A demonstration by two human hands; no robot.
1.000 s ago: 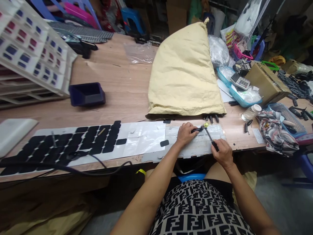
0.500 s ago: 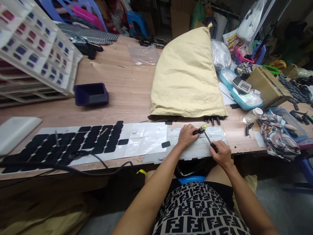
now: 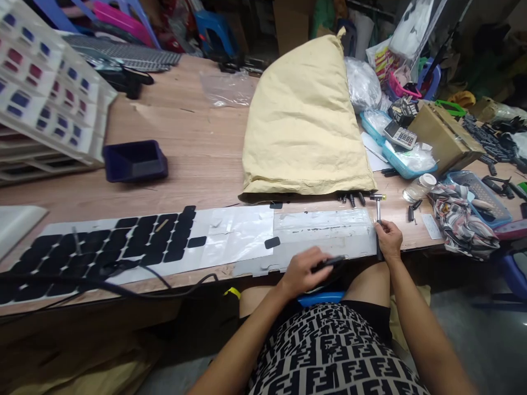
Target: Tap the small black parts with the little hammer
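My right hand (image 3: 389,239) is closed round the handle of a small hammer (image 3: 378,208) at the right end of the white board. The hammer's head, with a yellow tip, points away from me. A slim black piece (image 3: 331,264) is gripped by my left hand (image 3: 307,269), just over the table's front edge; its exact kind I cannot make out. Beneath and beyond the hands lies the scuffed white board (image 3: 325,227) with clear tape on it. Several small black parts (image 3: 352,199) lie behind the board.
A big yellow paper sack (image 3: 307,120) stands behind the board. To the left are a sheet of black rounded pads (image 3: 140,236), a dark purple bin (image 3: 135,161) and a cable (image 3: 123,288). A jar (image 3: 420,187), cloth (image 3: 463,219) and blue baskets (image 3: 477,192) sit right.
The hammer has moved right, away from the black piece, and now stands at the board's right end. My left hand has drawn the black piece back toward me. The view has shifted slightly.
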